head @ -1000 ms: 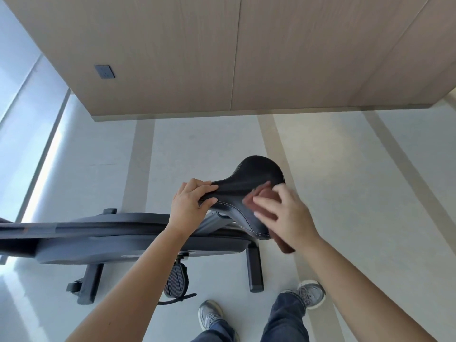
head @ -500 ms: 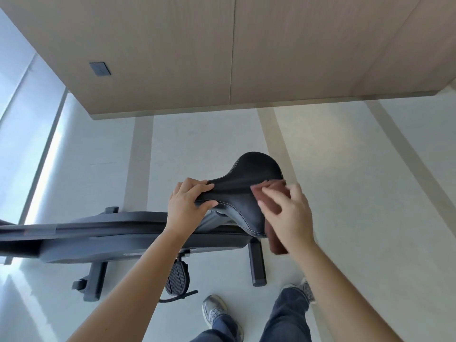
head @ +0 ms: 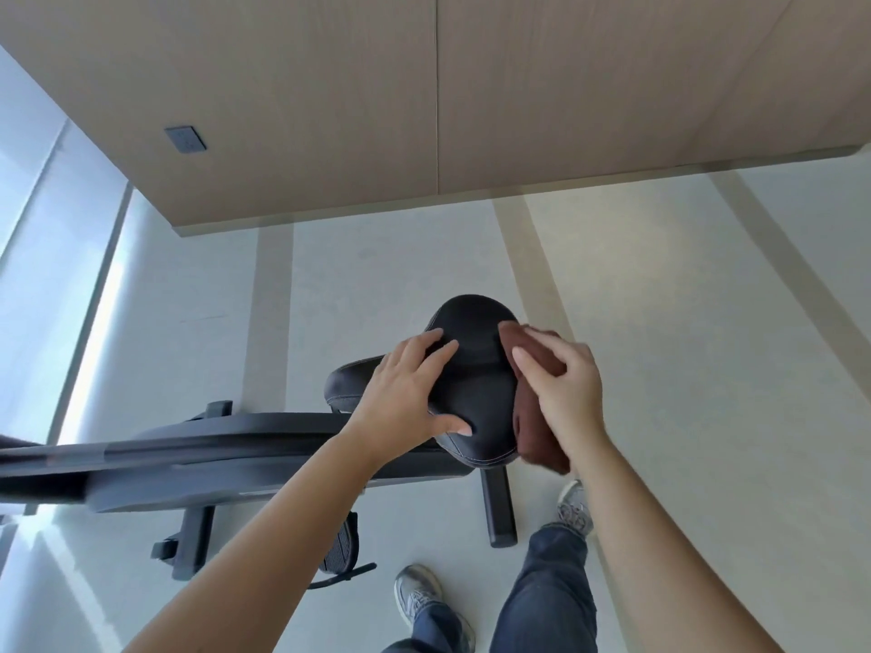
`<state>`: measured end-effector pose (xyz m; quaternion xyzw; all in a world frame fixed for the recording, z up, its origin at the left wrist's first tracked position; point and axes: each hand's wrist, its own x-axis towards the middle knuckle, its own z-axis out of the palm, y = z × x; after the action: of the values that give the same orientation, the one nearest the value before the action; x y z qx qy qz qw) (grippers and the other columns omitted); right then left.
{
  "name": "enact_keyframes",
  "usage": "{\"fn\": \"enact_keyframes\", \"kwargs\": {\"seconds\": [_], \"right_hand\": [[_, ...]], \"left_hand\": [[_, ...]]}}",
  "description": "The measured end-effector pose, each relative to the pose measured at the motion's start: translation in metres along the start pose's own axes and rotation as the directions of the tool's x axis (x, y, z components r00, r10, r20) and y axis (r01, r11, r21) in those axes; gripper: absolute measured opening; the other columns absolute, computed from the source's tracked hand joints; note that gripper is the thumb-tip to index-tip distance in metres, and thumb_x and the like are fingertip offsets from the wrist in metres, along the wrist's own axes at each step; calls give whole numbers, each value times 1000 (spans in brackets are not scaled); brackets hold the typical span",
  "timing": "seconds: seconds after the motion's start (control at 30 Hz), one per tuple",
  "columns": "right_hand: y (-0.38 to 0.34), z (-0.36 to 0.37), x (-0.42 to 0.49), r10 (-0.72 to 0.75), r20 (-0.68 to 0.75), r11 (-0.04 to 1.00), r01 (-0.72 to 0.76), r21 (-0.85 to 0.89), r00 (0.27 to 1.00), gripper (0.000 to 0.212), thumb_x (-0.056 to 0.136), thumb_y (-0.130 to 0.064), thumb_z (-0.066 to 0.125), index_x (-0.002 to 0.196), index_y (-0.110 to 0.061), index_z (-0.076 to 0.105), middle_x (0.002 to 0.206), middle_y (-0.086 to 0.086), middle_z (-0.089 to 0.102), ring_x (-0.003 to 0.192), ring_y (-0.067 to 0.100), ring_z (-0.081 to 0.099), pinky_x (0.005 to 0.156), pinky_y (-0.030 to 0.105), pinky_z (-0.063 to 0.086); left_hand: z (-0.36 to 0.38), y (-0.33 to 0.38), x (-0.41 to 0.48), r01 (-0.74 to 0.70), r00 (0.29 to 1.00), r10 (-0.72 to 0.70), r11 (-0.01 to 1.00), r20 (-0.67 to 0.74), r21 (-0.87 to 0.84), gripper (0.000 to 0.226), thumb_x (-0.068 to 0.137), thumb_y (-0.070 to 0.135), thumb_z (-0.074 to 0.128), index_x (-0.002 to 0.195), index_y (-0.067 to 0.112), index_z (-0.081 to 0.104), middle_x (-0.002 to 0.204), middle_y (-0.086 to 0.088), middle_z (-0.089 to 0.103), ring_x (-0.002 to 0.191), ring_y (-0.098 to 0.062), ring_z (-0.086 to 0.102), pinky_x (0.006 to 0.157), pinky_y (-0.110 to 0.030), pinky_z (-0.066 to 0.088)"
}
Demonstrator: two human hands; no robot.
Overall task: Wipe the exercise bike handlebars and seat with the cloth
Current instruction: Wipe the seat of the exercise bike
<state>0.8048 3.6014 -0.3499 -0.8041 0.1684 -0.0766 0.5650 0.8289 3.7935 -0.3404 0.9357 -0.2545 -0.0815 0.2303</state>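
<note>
The black padded seat point(head: 476, 365) of the exercise bike sits in the middle of the view, its narrow nose pointing left. My left hand point(head: 405, 393) lies flat on the seat's top with fingers spread and thumb on the near side. My right hand point(head: 563, 393) presses a brown cloth point(head: 530, 421) against the seat's right edge; the cloth hangs down past the seat's rim. The handlebars are out of view.
The dark bike frame point(head: 212, 459) runs left from under the seat, with a pedal point(head: 339, 549) and a rear foot bar point(head: 499, 506) below. My two shoes point(head: 419, 596) stand on the pale floor close to it. A wood-panelled wall point(head: 424, 96) rises behind.
My left hand left the seat's nose and now rests flat on top, further right. My right hand with the cloth slid along the seat's right edge.
</note>
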Motion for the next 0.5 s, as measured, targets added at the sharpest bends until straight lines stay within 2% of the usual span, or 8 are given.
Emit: {"fn": "enact_keyframes", "kwargs": {"seconds": [0.03,0.1,0.13,0.2,0.33,0.4,0.5], "right_hand": [[-4,-1,17,0,53,1000,-1,8,999,26,81,-23,67,106,-32,66,104,-8,58,94,-9,56,86,4,39],[-8,-4,43,18,156,998,-26,50,988,22,82,-21,67,104,-25,67,104,-9,65,98,1,60,92,20,47],[-7,-5,49,35,190,995,-51,82,981,22,82,-20,66,104,-23,67,106,-6,66,100,5,61,95,28,47],[3,-9,42,81,198,985,-109,135,977,25,82,-20,67,107,-23,65,112,-2,65,105,9,60,99,36,45],[32,-18,-3,156,154,943,-194,270,976,26,81,-19,68,101,-35,67,114,-5,65,106,5,60,99,35,46],[34,-17,5,134,186,936,-186,298,973,25,81,-20,68,99,-37,68,113,-5,65,104,2,60,97,30,46],[20,-9,50,49,247,965,-109,239,968,25,81,-21,68,96,-41,64,113,-3,62,104,2,59,96,24,43]], "left_hand": [[1,1,5,12,1000,-12,1000,25,9,99,60,51,77,139,12,33,146,-11,30,133,-28,26,108,-46,26],[3,3,11,35,999,-37,999,41,35,103,58,53,77,140,12,31,148,-7,28,133,-26,24,109,-43,23],[4,3,12,45,998,-47,998,37,40,103,57,53,78,140,12,33,148,-7,29,132,-26,26,108,-43,24],[5,3,12,61,998,-62,997,32,37,102,55,51,79,138,10,36,146,-7,32,130,-28,31,106,-46,28],[4,6,13,63,998,-64,996,7,60,101,50,46,84,134,7,43,141,-11,41,122,-33,42,99,-45,36],[4,8,16,91,996,-91,994,-14,60,100,46,42,86,131,6,47,138,-11,45,119,-34,45,96,-44,37],[0,9,17,117,992,-120,990,29,75,101,44,42,87,131,9,47,138,-8,46,120,-31,44,98,-40,37]]}}
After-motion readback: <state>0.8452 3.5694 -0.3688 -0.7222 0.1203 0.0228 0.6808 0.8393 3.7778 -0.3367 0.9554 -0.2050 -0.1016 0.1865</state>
